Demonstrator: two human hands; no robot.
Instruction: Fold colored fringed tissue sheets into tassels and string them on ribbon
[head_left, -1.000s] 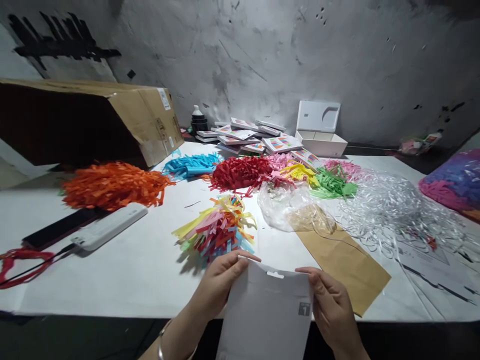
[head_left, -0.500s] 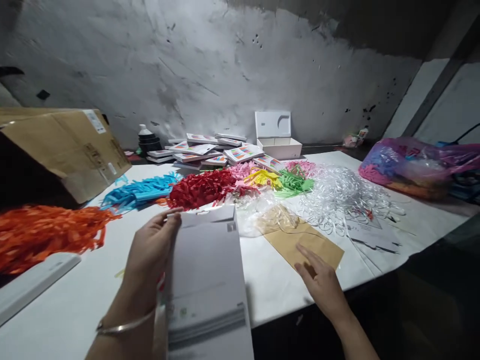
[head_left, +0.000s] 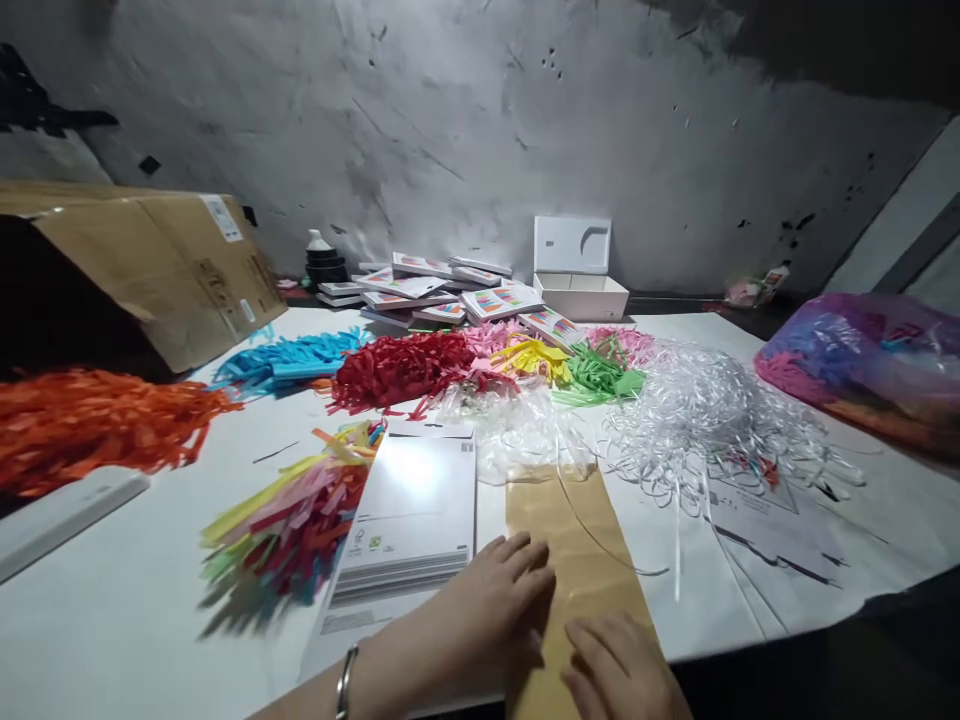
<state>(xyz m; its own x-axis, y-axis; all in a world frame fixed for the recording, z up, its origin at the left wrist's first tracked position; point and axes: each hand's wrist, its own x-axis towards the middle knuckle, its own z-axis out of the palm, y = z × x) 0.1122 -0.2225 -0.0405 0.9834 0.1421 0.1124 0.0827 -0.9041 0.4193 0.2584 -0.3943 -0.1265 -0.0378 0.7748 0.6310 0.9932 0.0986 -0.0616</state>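
A flat brown paper envelope (head_left: 581, 525) lies lengthwise near the table's front edge. My left hand (head_left: 499, 605), with a silver bangle at its wrist, reaches over the envelope's left edge, fingers bent and apart. On the envelope's near right side, my right hand (head_left: 619, 665) has its curled fingers on the paper; their undersides are hidden. Left of the envelope rests a white printed flat box (head_left: 412, 490), partly under my left forearm. A bundle of multicoloured paper strips (head_left: 300, 510) sits against that box's left side.
Blue (head_left: 292, 360), red (head_left: 405, 370), yellow (head_left: 532, 357), green (head_left: 600, 375) and orange strips (head_left: 97, 420) lie around. A clear plastic bag (head_left: 517, 430) and white ribbon heap (head_left: 697, 410) sit beyond the envelope. Behind are flat boxes (head_left: 420, 290), an open white box (head_left: 581, 297) and a carton (head_left: 180, 260).
The white printed box has left my left hand and lies on the table. My left hand has moved right to the envelope. The envelope has turned and come nearer with my right hand.
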